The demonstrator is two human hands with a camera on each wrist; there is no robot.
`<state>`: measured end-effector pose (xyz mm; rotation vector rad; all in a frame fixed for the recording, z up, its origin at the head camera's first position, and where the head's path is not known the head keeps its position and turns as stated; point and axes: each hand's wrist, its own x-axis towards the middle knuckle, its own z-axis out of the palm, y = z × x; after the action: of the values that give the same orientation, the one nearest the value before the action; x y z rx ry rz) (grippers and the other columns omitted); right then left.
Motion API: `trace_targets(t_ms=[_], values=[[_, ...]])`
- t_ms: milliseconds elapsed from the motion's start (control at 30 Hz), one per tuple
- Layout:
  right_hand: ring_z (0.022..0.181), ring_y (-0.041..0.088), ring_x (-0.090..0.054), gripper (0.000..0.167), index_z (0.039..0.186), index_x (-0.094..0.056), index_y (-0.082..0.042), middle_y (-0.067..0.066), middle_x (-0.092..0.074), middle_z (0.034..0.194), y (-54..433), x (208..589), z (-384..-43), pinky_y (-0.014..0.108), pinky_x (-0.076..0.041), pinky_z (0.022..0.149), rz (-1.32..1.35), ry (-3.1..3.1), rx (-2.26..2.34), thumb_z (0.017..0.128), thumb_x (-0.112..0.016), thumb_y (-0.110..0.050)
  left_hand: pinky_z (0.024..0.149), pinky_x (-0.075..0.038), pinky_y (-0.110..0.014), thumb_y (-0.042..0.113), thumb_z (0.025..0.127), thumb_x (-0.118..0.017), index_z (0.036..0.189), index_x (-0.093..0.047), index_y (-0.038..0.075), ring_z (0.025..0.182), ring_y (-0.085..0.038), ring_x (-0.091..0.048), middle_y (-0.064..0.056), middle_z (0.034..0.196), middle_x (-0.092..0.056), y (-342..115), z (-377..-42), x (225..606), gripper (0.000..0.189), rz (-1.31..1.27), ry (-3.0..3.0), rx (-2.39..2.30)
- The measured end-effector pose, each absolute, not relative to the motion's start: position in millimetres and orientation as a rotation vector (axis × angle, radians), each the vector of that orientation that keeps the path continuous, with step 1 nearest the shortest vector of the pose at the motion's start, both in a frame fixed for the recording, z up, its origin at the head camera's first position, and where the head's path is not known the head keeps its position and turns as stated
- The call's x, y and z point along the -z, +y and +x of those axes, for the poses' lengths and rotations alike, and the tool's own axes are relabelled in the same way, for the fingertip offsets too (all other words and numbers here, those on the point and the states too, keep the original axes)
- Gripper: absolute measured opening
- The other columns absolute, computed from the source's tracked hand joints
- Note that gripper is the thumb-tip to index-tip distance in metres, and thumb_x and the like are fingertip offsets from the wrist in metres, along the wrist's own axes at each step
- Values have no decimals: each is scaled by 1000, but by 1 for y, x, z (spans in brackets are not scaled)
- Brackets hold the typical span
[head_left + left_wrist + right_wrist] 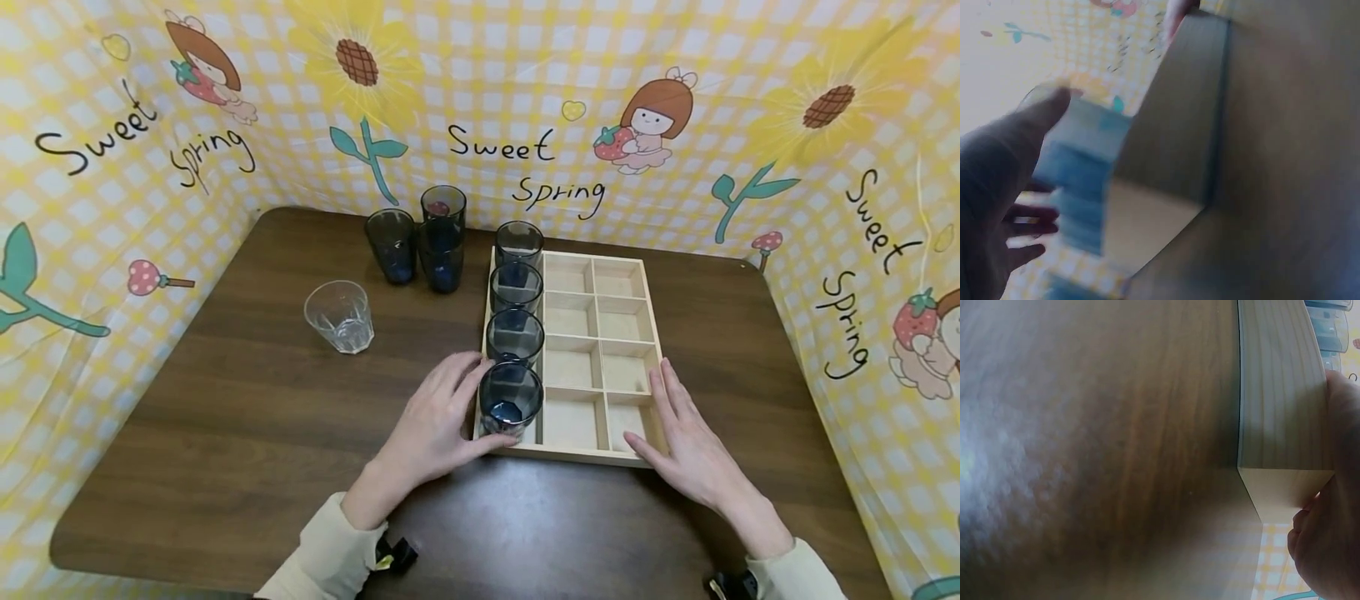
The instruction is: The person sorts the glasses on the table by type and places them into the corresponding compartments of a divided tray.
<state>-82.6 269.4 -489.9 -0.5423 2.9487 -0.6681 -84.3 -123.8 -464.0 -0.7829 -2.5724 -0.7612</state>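
Observation:
In the head view, a wooden box with compartments (573, 452) lies on the table. Its left column holds dark blue-grey glasses, one behind another. Around the front glass (510, 400), at the near left corner, my left hand (431, 421) curls, fingers on its left side and thumb in front. Blur softens this glass (1079, 169) and the hand in the left wrist view. My right hand (693, 446) rests along the box's right side with fairly straight fingers, its thumb over the near right corner. The right wrist view shows that hand (1335, 531) against the box's wall (1285, 394).
Left of the box, a clear glass (341, 317) stands on the brown table (247, 433). Three dark glasses (392, 246) cluster behind it, near the table's back edge. A yellow checked cloth (480, 75) surrounds the table at the back and sides.

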Motion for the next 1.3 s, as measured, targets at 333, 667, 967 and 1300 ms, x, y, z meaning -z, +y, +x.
trace_targets(t_ms=[333,667,967,1300], values=[[171,46,-15,105,176,-8,-4,19,0,186,270,489,-82,71,-35,125,-562,2968,641,105,-72,-47,139,-23,-58,84,86,-72,172,-32,5,164,-43,-34,-24,177,-35,-201,-127,426,123,-834,-2638,517],[171,46,-14,107,176,-7,-4,20,0,186,273,484,-83,73,-36,124,-553,2949,610,105,-72,-50,139,-21,-57,83,97,-60,172,-35,9,164,-44,-34,-27,174,-38,-246,-173,414,109,-605,-2654,524],[171,47,-14,107,176,-8,-3,21,-1,186,273,485,-86,73,-35,125,-538,2942,613,105,-71,-51,141,-14,-57,71,100,-66,177,-19,12,170,-42,-21,-24,180,-27,-262,-220,402,108,-458,-2851,504],[171,47,-14,107,177,-6,-5,21,0,186,274,486,-87,73,-34,126,-531,2932,592,106,-69,-53,138,-17,-65,78,99,-61,178,2,11,170,-49,-15,-27,184,-10,-276,-261,400,121,-322,-3063,533]])
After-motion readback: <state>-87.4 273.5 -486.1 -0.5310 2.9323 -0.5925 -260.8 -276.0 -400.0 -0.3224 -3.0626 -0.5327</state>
